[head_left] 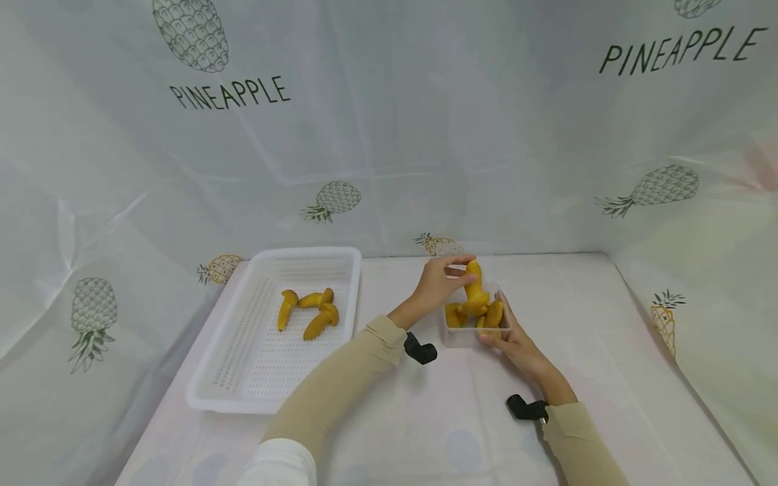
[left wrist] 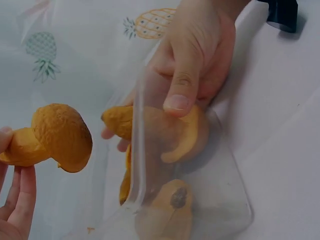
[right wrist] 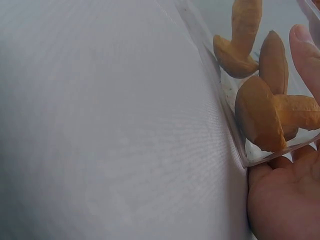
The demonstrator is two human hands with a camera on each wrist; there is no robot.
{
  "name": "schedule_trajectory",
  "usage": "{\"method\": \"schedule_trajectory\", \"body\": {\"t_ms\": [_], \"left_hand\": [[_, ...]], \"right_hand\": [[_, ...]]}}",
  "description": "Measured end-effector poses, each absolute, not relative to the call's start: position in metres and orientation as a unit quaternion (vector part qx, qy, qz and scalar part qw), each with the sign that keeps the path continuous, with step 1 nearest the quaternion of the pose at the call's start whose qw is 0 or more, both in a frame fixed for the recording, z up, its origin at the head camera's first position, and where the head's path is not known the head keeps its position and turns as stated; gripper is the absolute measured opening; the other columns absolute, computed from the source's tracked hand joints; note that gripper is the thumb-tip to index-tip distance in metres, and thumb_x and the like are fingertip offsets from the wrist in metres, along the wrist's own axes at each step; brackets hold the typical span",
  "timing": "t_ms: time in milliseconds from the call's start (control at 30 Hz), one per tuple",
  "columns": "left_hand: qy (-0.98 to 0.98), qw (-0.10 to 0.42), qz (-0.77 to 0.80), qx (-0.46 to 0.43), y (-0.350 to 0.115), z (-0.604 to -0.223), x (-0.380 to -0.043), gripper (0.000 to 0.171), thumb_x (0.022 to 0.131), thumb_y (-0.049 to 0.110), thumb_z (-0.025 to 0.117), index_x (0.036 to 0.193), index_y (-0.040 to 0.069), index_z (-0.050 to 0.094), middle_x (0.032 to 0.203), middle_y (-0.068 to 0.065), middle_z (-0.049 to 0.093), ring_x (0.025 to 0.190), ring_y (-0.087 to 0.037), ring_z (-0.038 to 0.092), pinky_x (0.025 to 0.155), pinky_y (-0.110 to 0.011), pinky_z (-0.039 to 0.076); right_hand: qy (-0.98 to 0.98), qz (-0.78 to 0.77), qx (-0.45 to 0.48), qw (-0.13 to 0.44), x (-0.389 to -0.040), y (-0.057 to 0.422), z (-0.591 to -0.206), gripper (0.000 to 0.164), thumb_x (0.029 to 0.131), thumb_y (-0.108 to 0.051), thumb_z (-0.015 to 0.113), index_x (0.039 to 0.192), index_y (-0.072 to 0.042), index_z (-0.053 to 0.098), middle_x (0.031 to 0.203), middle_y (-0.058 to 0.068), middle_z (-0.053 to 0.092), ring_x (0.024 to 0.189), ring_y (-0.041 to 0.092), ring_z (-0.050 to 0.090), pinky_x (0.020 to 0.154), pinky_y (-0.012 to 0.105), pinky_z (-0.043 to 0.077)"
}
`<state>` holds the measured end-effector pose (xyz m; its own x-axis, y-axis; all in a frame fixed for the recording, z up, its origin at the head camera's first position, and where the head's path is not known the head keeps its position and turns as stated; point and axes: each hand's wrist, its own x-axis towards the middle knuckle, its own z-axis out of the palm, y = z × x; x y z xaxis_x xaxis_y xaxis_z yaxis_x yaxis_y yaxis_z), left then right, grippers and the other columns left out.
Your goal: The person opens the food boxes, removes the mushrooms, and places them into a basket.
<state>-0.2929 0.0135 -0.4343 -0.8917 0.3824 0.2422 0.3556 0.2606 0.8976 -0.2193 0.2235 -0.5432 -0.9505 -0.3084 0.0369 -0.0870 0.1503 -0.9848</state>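
My left hand (head_left: 436,282) pinches a yellow-brown mushroom (head_left: 475,278) by its stem, cap down, over a clear plastic container (head_left: 458,339). In the left wrist view that mushroom's round cap (left wrist: 62,135) shows outside the near wall. Several similar mushrooms lie inside the container, pressed near its walls in the right wrist view, one mushroom (right wrist: 260,115) by the corner. My right hand (head_left: 516,345) grips the container's right side, its thumb (left wrist: 180,95) against the wall and its other fingers partly hidden behind it.
To the left stands a white perforated plastic basket (head_left: 209,403) with 3 mushrooms (head_left: 320,322) in it. A clear flat plastic piece (head_left: 480,248) is behind the container. White cloth covers the table (head_left: 419,418); a pineapple-print sheet (head_left: 389,135) hangs behind.
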Motion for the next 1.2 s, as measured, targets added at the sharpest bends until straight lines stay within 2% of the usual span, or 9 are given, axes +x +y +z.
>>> {"method": "schedule_trajectory", "body": {"t_ms": [167,267,367,600,933,1200], "left_hand": [[0.783,0.017,0.587,0.206,-0.002,-0.426,-0.294,0.040,0.090,0.014,0.076,0.128,0.007,0.068,0.124,-0.007,0.066,0.098,-0.018,0.070,0.077,-0.028,0.059],[0.764,0.029,0.616,0.189,-0.015,-0.420,-0.295,0.040,0.090,0.011,0.075,0.128,0.005,0.067,0.124,-0.011,0.065,0.097,-0.021,0.070,0.081,-0.037,0.059],[0.747,0.036,0.641,0.174,-0.030,-0.415,-0.295,0.041,0.090,0.008,0.075,0.130,0.002,0.066,0.124,-0.013,0.064,0.097,-0.023,0.071,0.083,-0.040,0.059],[0.745,0.026,0.654,0.134,-0.071,-0.404,-0.295,0.041,0.090,0.007,0.075,0.129,0.002,0.065,0.125,-0.015,0.063,0.100,-0.027,0.070,0.081,-0.035,0.059],[0.727,0.016,0.683,0.065,-0.139,-0.389,-0.287,0.041,0.093,0.006,0.072,0.132,0.002,0.063,0.132,-0.015,0.057,0.107,-0.027,0.067,0.092,-0.044,0.054],[0.735,0.006,0.678,0.011,-0.196,-0.389,-0.284,0.047,0.093,0.012,0.072,0.137,0.003,0.059,0.136,-0.014,0.054,0.108,-0.024,0.065,0.092,-0.038,0.054]], "right_hand": [[0.754,-0.637,-0.133,0.087,-0.222,0.223,-0.544,0.100,0.098,-0.013,0.066,0.159,-0.037,-0.010,0.165,0.006,-0.015,0.149,0.033,-0.013,0.115,0.065,-0.005],[0.754,-0.638,-0.133,0.086,-0.222,0.222,-0.544,0.101,0.097,-0.012,0.067,0.159,-0.035,-0.010,0.165,0.007,-0.015,0.149,0.032,-0.014,0.114,0.064,-0.007],[0.753,-0.639,-0.133,0.084,-0.222,0.222,-0.543,0.102,0.097,-0.011,0.067,0.160,-0.033,-0.011,0.165,0.008,-0.015,0.149,0.033,-0.015,0.114,0.063,-0.008],[0.752,-0.641,-0.131,0.081,-0.220,0.221,-0.541,0.104,0.096,-0.008,0.068,0.159,-0.033,-0.011,0.165,0.010,-0.014,0.148,0.034,-0.015,0.115,0.063,-0.008],[0.756,-0.637,-0.127,0.086,-0.220,0.221,-0.544,0.104,0.096,-0.012,0.068,0.159,-0.033,-0.012,0.165,0.008,-0.015,0.148,0.034,-0.017,0.114,0.064,-0.009],[0.748,-0.644,-0.129,0.092,-0.219,0.220,-0.543,0.103,0.097,-0.010,0.066,0.159,-0.035,-0.012,0.165,0.005,-0.017,0.148,0.031,-0.019,0.114,0.063,-0.010]]}}
